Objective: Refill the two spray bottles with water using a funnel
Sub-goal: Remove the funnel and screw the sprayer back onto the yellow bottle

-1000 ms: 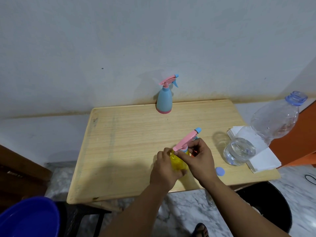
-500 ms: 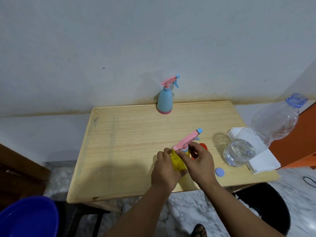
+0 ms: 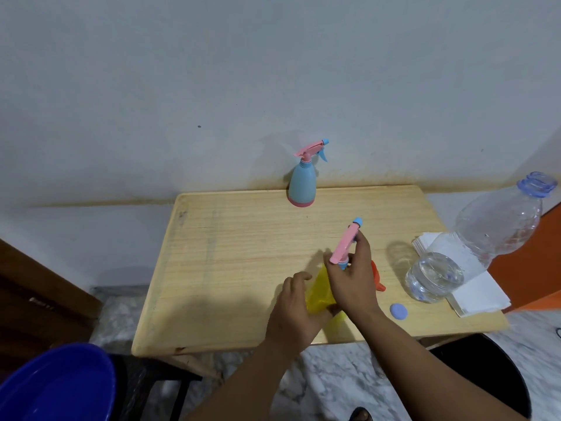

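pale wall fills the upper half of the frame, and below it a light wooden surface (image 3: 243,268) sits at centre. low and right of centre, the left hand (image 3: 293,311) wraps its fingers round the yellow spray bottle (image 3: 318,291), a closed grip on the body, which leans toward the left of the frame. just above it, the right hand (image 3: 352,278) pinches the pink spray head (image 3: 344,243) at the bottle's neck, fingers curled around it; whether the head is still joined to the bottle i cannot tell. an orange funnel (image 3: 378,278) peeks out right behind the right hand, on the surface. the blue spray bottle (image 3: 302,185) stands upright at the far edge, well apart from both hands. at the right edge a clear water bottle (image 3: 473,247), uncapped, stands on white paper (image 3: 473,290), its blue cap (image 3: 398,311) lying near the right wrist.
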